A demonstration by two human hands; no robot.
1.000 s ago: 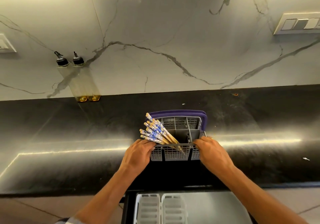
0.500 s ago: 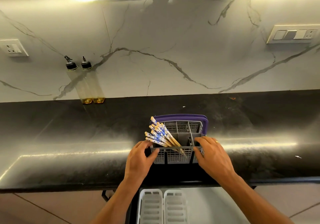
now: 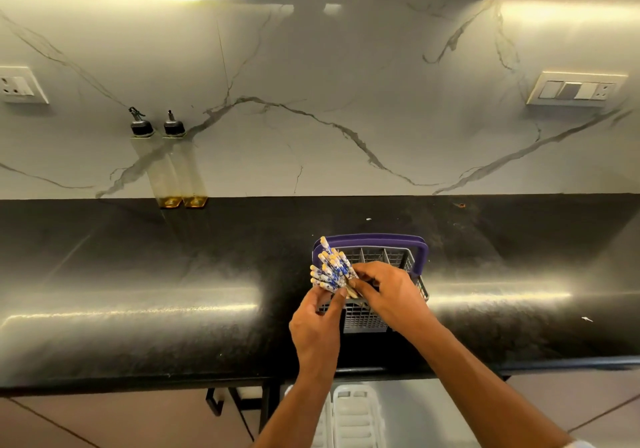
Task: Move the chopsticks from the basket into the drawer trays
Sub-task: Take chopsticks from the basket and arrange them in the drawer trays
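A grey cutlery basket (image 3: 367,318) with a purple handle (image 3: 374,240) stands on the black counter near its front edge. A bunch of blue-and-white patterned chopsticks (image 3: 330,269) leans out of its left compartment, tops fanned up and to the left. My right hand (image 3: 388,292) reaches over the basket and its fingers close around the shafts of the bunch. My left hand (image 3: 317,326) is at the basket's left front corner, fingertips touching the bunch from below. White drawer trays (image 3: 355,416) show below the counter edge, partly hidden by my left forearm.
Two tall glass oil bottles (image 3: 173,167) with black spouts stand against the marble wall at the back left. Wall sockets (image 3: 20,86) and a switch plate (image 3: 576,90) are mounted left and right. The black counter (image 3: 138,292) stretches wide on both sides.
Both hands left the basket's front corners. The right hand moved left over the basket onto the chopsticks, and the left hand rose to the bunch, which now stands gathered tighter.
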